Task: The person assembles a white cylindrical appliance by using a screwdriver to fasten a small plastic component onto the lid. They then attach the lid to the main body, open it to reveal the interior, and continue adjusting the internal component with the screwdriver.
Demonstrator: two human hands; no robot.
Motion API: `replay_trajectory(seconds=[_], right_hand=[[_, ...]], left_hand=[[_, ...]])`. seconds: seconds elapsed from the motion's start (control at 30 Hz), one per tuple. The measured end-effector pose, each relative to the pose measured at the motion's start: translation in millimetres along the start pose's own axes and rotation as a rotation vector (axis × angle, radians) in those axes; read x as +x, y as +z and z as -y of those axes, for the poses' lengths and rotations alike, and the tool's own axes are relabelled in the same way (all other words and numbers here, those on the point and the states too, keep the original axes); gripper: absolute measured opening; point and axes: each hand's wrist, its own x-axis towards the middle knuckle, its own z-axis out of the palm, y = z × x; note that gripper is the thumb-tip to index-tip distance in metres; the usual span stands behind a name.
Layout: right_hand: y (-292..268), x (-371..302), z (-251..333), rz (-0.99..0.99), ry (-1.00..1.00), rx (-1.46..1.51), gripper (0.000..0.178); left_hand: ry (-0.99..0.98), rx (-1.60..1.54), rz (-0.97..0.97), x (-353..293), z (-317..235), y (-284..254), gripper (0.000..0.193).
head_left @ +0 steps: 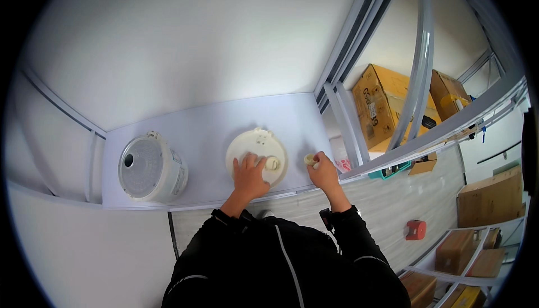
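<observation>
Fingers of the L hand lie spread on the white disc, thumb side by its round fitting, no grip I can make out remotely; R hand pinches a small cream piece nr the surface's front-right corner. Disc sits approx mid-length, nr the front edge; white bucket stands toward the left end. I'd press L lightly so the disc can't skid, & pinch R gently. Disc looks smooth, flat, prob. plastic; bucket's rounded w/ a greyish lid.
</observation>
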Motion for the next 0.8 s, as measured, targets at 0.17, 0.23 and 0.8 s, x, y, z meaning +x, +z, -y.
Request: replay_trajectory(seconds=[0.17, 0.23, 0.8], right_hand=[[2, 1, -6, 0.045, 0.062, -0.142, 0.03], [6, -5, -8, 0.021, 0.01, -0.143, 0.034], [51, -20, 71, 0.18, -0.501, -0.163, 0.023]], left_hand=[[0.008, 0.029, 0.002, -2, 0, 1, 0.083], [0.011, 0.037, -0.008, -2, -1, 1, 0.083], [0.042, 0.052, -0.075, -5, 3, 6, 0.085]])
